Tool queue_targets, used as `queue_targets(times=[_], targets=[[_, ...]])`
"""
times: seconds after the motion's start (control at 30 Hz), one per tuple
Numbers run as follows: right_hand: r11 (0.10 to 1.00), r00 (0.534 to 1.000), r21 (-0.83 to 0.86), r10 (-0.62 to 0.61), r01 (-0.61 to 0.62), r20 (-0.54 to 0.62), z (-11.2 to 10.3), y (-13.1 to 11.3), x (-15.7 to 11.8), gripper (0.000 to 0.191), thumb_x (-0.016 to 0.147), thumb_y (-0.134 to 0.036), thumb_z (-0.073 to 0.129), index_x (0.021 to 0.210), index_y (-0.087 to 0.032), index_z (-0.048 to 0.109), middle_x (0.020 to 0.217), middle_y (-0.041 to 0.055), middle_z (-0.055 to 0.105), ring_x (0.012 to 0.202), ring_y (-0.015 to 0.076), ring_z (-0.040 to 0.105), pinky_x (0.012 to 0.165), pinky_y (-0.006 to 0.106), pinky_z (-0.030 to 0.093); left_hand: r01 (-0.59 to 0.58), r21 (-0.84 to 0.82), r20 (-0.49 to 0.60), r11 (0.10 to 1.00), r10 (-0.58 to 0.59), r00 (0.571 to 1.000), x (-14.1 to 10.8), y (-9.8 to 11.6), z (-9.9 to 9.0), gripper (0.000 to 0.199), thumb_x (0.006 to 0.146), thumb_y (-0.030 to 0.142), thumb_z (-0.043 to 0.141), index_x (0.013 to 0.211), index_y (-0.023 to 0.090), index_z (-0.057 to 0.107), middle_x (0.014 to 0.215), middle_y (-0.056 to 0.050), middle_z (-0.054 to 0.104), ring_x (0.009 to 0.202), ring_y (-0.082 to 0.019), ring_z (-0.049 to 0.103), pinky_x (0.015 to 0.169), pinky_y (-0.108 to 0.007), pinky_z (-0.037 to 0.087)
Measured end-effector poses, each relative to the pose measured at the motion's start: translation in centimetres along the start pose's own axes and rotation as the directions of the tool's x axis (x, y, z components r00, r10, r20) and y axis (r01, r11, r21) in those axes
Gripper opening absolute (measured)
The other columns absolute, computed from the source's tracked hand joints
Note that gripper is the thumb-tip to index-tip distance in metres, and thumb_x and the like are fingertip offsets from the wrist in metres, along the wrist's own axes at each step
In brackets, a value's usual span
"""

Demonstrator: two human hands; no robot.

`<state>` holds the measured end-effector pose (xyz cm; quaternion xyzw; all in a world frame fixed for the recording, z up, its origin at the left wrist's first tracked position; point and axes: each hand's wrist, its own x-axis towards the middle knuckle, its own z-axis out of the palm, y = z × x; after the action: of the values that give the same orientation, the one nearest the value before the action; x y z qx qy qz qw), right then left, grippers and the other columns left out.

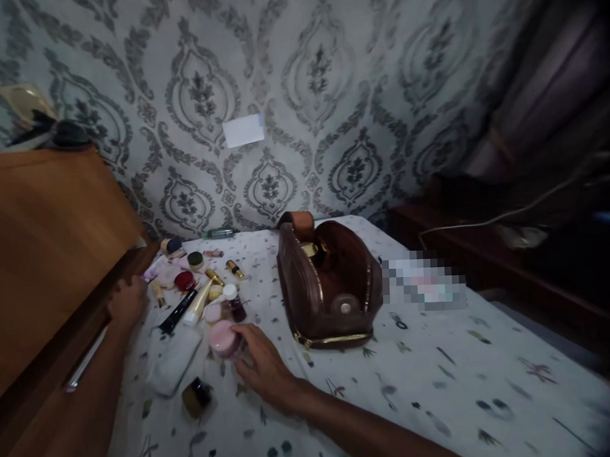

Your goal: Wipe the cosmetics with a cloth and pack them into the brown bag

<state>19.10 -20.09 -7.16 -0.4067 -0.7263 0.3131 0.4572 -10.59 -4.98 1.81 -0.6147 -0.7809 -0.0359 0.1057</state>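
Note:
A jar with a pink lid [223, 338] stands on the patterned sheet, gripped from its right side by the thumb and fingers of my right hand [264, 363]. My left hand [128, 298] rests at the wooden edge on the left with nothing visible in it; its fingers are loosely bent and slightly blurred. Close to the jar are a dark bottle with a white cap [233, 303], a cream tube [199, 303], a black tube [178, 311] and a white pouch [173, 362]. Right of them, an unzipped brown bag [332, 287] stands upright, gold-coloured items inside.
A dark-lidded jar [197, 397] lies near me. Further back are a red jar [185, 281], a green-lidded jar [195, 260] and a green bottle [218, 233] by the wall. An orange-brown wooden panel [50, 251] borders the left; a pixelated item [427, 281] lies right of the bag.

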Motion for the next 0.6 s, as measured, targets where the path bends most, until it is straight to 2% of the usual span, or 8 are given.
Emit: queue_targets(times=[0.1,0.17,0.27,0.33,0.43,0.47,0.53,0.6], targets=[[1.0,1.0,-0.013,0.006,-0.006,-0.004,0.1,0.0,-0.1,0.053,0.077,-0.008,0.056,0.129,-0.018,0.05,0.126,0.0119,0.058,0.12,0.0256,0.054,0.106,0.042,0.044,-0.022,0.001,-0.022,1.0,0.022,1.0,-1.1,0.4,-1.3,0.04,0.092,0.038,0.038,0.119,0.011,0.051,0.119,-0.026,0.058,0.102,-0.04,0.063,0.065,-0.034,0.045],[1.0,1.0,-0.024,0.012,-0.012,-0.005,0.3,0.1,0.0,0.053,0.076,-0.008,0.058,0.127,-0.017,0.051,0.124,0.0123,0.058,0.118,0.0264,0.054,0.105,0.043,0.044,-0.017,-0.06,-0.036,0.998,0.015,0.999,-1.8,0.6,-2.2,0.045,0.09,0.046,0.042,0.118,0.011,0.05,0.115,-0.023,0.061,0.099,-0.037,0.064,0.063,-0.032,0.045],[0.999,0.999,-0.038,0.001,-0.002,-0.033,0.5,0.3,0.1,0.054,0.075,-0.01,0.062,0.128,-0.017,0.051,0.125,0.0124,0.058,0.119,0.0268,0.053,0.105,0.044,0.045,-0.044,-0.299,-0.032,0.953,0.037,0.999,-3.2,0.8,-3.3,0.052,0.08,0.056,0.055,0.113,0.017,0.053,0.102,-0.012,0.066,0.093,-0.032,0.065,0.064,-0.032,0.048],[0.999,0.998,-0.038,-0.027,0.025,-0.055,0.5,0.3,0.0,0.06,0.077,-0.013,0.064,0.134,-0.017,0.047,0.133,0.0135,0.054,0.128,0.0271,0.048,0.111,0.045,0.04,-0.146,-0.466,-0.05,0.873,0.139,0.989,-5.1,1.2,-4.1,0.056,0.072,0.062,0.062,0.109,0.021,0.056,0.092,-0.006,0.067,0.084,-0.03,0.065,0.066,-0.034,0.05],[0.995,0.995,-0.045,-0.092,0.09,-0.042,0.2,-0.3,-0.1,0.075,0.082,-0.023,0.068,0.148,-0.016,0.033,0.151,0.0173,0.038,0.143,0.0281,0.033,0.119,0.046,0.03,-0.393,-0.582,-0.151,0.712,0.38,0.913,-9.7,3.0,-5.3,0.057,0.067,0.062,0.067,0.107,0.021,0.061,0.097,-0.007,0.069,0.081,-0.028,0.065,0.07,-0.036,0.052],[0.993,0.993,-0.042,-0.116,0.115,-0.026,0.1,-0.6,-0.2,0.08,0.083,-0.026,0.069,0.151,-0.015,0.028,0.155,0.0186,0.033,0.146,0.0286,0.029,0.12,0.047,0.028,-0.437,-0.599,-0.142,0.671,0.448,0.883,-11.5,4.0,-5.7,0.054,0.07,0.059,0.066,0.109,0.022,0.061,0.098,-0.007,0.069,0.083,-0.027,0.066,0.072,-0.035,0.053],[0.987,0.987,-0.009,-0.163,0.163,0.01,-0.3,-1.5,-0.3,0.086,0.084,-0.032,0.071,0.153,-0.014,0.023,0.157,0.0205,0.029,0.148,0.0293,0.026,0.121,0.047,0.027,-0.445,-0.638,-0.043,0.628,0.548,0.835,-15.1,6.1,-6.5,0.048,0.079,0.054,0.063,0.116,0.024,0.058,0.102,-0.006,0.069,0.087,-0.026,0.067,0.074,-0.034,0.054],[0.98,0.982,0.06,-0.189,0.188,0.024,-0.8,-2.3,-0.6,0.086,0.081,-0.033,0.073,0.152,-0.015,0.026,0.154,0.02,0.036,0.145,0.0292,0.033,0.118,0.045,0.033,-0.427,-0.671,0.003,0.606,0.578,0.816,-17.9,8.1,-7.1,0.049,0.08,0.049,0.065,0.121,0.026,0.053,0.101,-0.005,0.07,0.085,-0.026,0.069,0.072,-0.035,0.054]])
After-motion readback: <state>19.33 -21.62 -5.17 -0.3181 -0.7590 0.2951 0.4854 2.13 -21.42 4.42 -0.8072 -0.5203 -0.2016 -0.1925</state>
